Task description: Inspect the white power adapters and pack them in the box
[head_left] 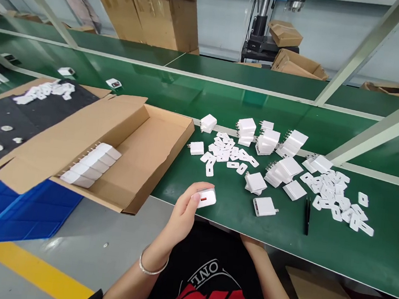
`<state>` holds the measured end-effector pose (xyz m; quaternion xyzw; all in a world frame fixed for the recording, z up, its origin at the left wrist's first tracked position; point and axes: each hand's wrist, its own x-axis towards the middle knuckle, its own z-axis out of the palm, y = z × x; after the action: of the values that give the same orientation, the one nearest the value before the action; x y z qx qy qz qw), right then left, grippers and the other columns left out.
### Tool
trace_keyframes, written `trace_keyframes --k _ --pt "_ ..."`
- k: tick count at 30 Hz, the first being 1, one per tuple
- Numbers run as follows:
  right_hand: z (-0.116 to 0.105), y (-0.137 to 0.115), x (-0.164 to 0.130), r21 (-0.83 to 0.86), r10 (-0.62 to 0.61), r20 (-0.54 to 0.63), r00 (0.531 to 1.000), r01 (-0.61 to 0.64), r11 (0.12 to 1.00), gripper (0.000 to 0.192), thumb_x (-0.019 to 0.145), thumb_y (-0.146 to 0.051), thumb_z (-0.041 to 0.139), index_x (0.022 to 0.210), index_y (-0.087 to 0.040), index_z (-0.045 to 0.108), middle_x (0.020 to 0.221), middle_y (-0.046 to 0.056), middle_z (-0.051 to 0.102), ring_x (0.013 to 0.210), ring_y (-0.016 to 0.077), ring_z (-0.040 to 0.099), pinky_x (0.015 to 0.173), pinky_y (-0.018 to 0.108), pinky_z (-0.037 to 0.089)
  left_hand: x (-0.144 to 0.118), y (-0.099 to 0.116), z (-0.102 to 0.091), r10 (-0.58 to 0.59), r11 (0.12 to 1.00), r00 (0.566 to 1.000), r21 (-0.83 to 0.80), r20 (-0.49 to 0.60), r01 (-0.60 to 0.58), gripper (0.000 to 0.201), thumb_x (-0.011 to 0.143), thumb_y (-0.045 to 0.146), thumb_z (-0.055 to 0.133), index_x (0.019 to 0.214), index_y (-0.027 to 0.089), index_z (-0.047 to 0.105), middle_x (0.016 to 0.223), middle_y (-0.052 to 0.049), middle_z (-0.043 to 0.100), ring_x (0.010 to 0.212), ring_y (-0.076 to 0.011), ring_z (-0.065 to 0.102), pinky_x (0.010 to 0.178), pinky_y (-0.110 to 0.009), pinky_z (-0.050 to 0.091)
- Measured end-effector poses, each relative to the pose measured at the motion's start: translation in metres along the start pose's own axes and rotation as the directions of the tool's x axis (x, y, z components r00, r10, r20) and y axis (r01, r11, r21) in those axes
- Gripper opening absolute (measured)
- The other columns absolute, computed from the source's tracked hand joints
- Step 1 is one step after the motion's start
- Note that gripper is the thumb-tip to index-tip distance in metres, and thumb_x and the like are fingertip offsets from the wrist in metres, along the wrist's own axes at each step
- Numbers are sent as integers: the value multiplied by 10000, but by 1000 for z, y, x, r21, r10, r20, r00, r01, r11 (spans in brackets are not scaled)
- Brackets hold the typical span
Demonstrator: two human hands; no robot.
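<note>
from far off, i see the left hand (pixel 184 210) pinch a white block (pixel 208 197) between thumb and fingers, near the green table's (pixel 228 198) front edge. the right hand (pixel 251 243) is mostly hidden; i cannot tell how open.

Held charger (pixel 207 198): white, block-shaped, rounded corners, small red slot in end face; gripped between thumb and fingers of left hand (pixel 184 210), just above near edge of green bench (pixel 388 260), slotted face turned up toward the viewer. Lone charger (pixel 264 207), white, lies flat on bench to its right, prongs pointing right. More white chargers (pixel 290 166) beyond, several stacked, some prongs showing. Slotted plates (pixel 327 193), thin, white, rounded, in loose overlapping heap at right; second plate heap (pixel 223 147) farther left. Boxed chargers (pixel 91 166) side by side along left wall of open carton (pixel 146 138).
</note>
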<state>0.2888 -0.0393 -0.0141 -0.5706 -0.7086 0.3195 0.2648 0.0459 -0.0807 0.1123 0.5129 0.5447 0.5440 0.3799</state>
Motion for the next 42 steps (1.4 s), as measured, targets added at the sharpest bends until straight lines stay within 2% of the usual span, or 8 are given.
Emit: trace_keyframes --k 3,6,11,15,21,31,38,42 --pt "-14 -21 -26 16 -46 147 988 44 999 267 907 -354 726 1145 -249 785 1230 93 806 1150 332 748 985 481 623 -1 -2 1 32 999 998 -2 53 -32 485 1116 563 401 1237 227 729 1181 -91 732 1023 -233 673 882 -336 549" --pt "-36 -55 -54 150 -194 342 920 150 977 233 999 -308 653 1186 -281 789 1115 56 826 1003 265 787 933 409 626 -3 -1 3 91 995 988 16 128 -94 451 1123 527 418 1252 229 731 1142 -89 718 990 -226 650 861 -330 520" --pt "-63 -108 -60 334 -258 -71 964 266 904 397 1093 -459 516 1411 -239 605 805 7 680 690 187 650 684 320 561 -11 6 13 213 976 941 -11 261 -218 388 1136 464 419 1315 270 703 1043 -57 667 877 -195 577 791 -311 471" --pt "-62 -130 -43 499 -231 -10 973 205 842 692 1060 -732 378 1513 -226 514 1022 74 713 811 224 686 724 350 579 -20 9 22 287 955 895 -25 341 -296 380 1126 485 437 1340 271 667 939 -35 595 821 -192 543 741 -307 454" --pt "-47 -138 -35 546 -227 -83 970 235 804 406 1064 -570 538 1280 -245 650 1076 79 734 823 213 703 707 312 579 -27 7 20 232 967 905 12 357 -253 519 1099 628 375 1414 275 589 1066 -82 618 925 -243 583 825 -374 503" --pt "-41 -138 -29 647 -151 -21 988 128 752 521 1043 -671 516 1338 -254 621 1068 66 748 796 204 710 672 293 583 -22 3 22 321 942 888 -17 329 -335 435 1138 479 375 1323 284 717 1009 -62 565 917 -215 548 794 -335 479" --pt "-28 -138 -25 633 -161 -110 981 194 749 472 1056 -652 494 1238 -240 635 956 47 724 739 193 664 675 300 555 -20 -4 25 366 923 892 20 267 -385 455 1138 479 360 1278 256 731 941 -55 563 883 -222 532 779 -347 476" --pt "-24 -138 -19 620 -126 -138 982 185 763 481 1043 -669 501 1158 -228 654 813 18 681 662 182 601 594 286 492 -20 -6 26 301 951 908 -17 291 -310 469 1145 481 314 1375 255 655 1007 -63 564 902 -225 528 801 -356 476"
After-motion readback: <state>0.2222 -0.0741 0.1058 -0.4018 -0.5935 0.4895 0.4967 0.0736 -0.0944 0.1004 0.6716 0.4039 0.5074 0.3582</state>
